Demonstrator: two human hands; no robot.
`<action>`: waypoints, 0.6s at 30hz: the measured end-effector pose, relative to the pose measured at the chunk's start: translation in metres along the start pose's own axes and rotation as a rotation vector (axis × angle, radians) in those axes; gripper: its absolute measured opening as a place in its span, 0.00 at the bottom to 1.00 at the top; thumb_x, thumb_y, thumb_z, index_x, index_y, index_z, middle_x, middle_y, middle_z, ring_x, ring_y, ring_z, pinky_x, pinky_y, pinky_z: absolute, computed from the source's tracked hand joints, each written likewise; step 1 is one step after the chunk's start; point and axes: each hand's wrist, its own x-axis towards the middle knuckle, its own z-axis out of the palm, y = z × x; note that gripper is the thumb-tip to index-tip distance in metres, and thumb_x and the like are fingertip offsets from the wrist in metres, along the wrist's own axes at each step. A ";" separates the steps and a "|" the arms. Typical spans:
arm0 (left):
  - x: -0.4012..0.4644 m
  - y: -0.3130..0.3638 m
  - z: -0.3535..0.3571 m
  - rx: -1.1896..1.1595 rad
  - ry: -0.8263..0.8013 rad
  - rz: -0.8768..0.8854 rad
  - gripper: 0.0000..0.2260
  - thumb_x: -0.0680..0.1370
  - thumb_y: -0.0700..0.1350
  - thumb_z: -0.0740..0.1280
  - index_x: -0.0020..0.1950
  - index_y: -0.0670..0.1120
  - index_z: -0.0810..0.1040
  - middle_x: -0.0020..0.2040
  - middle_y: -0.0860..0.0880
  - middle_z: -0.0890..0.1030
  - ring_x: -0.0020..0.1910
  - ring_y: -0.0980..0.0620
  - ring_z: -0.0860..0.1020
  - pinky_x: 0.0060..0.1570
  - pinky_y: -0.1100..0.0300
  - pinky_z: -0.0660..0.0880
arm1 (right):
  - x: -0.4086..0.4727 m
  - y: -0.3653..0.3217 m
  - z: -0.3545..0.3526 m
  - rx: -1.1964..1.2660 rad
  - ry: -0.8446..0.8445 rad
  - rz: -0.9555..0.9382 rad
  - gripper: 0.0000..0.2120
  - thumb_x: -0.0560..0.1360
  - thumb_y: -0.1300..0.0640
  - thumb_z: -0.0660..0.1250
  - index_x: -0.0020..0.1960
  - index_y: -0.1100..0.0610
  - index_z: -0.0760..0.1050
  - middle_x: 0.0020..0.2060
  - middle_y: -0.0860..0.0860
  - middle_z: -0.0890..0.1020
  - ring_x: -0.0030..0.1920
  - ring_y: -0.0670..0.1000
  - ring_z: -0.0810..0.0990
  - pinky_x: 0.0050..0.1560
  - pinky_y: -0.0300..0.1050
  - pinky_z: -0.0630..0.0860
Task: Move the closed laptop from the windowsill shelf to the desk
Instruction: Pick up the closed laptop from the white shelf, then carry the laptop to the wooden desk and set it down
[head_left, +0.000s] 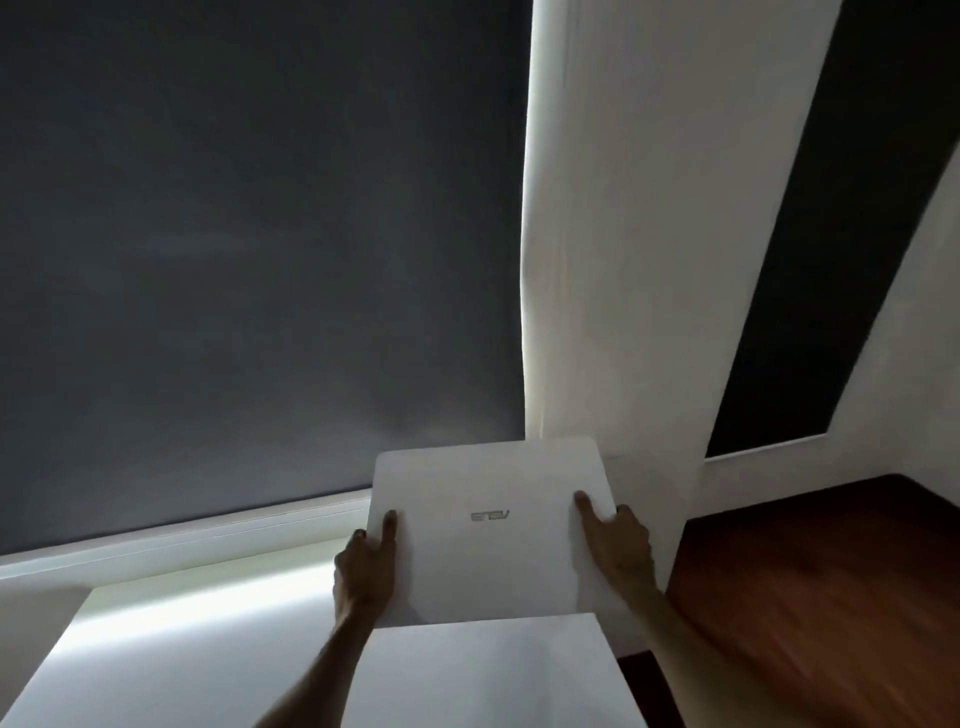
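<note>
One closed white laptop (491, 525) is in view, lid up, its silver logo reading upside down toward the camera. It is held in front of the lower edge of a dark grey roller blind (249, 249), above the white windowsill shelf (171, 618); whether its underside touches any surface cannot be told.

Two bare hands grasp it, one on each side edge. The left hand (363, 566) clamps the left edge with its thumb laid flat on the lid and the other fingers hidden beneath. The right hand (618, 545) grips the right edge the same way, thumb on top pointing toward the far corner. Both forearms reach up from the bottom of the view, converging on the laptop.

A white surface (488, 670) lies just below the near edge of the laptop. One brown wooden surface (821, 587) lies to the right, near a white wall (649, 260).
</note>
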 end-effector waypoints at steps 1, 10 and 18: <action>-0.008 0.016 0.003 -0.034 0.014 0.030 0.32 0.74 0.70 0.54 0.50 0.42 0.78 0.51 0.37 0.82 0.47 0.37 0.79 0.42 0.50 0.73 | -0.001 -0.002 -0.019 0.029 0.036 -0.030 0.41 0.72 0.28 0.60 0.68 0.61 0.71 0.60 0.60 0.79 0.58 0.63 0.79 0.59 0.57 0.76; -0.120 0.164 0.064 -0.269 0.010 0.313 0.24 0.78 0.62 0.58 0.52 0.41 0.76 0.50 0.37 0.82 0.47 0.37 0.80 0.40 0.53 0.70 | -0.014 0.034 -0.217 0.188 0.309 -0.214 0.36 0.70 0.25 0.56 0.58 0.55 0.72 0.47 0.52 0.80 0.44 0.51 0.80 0.42 0.49 0.77; -0.266 0.273 0.158 -0.379 -0.248 0.510 0.23 0.79 0.58 0.60 0.47 0.36 0.75 0.42 0.38 0.79 0.37 0.43 0.74 0.39 0.52 0.71 | -0.064 0.137 -0.396 0.235 0.653 -0.097 0.34 0.73 0.28 0.58 0.61 0.57 0.74 0.48 0.51 0.81 0.45 0.53 0.81 0.47 0.52 0.79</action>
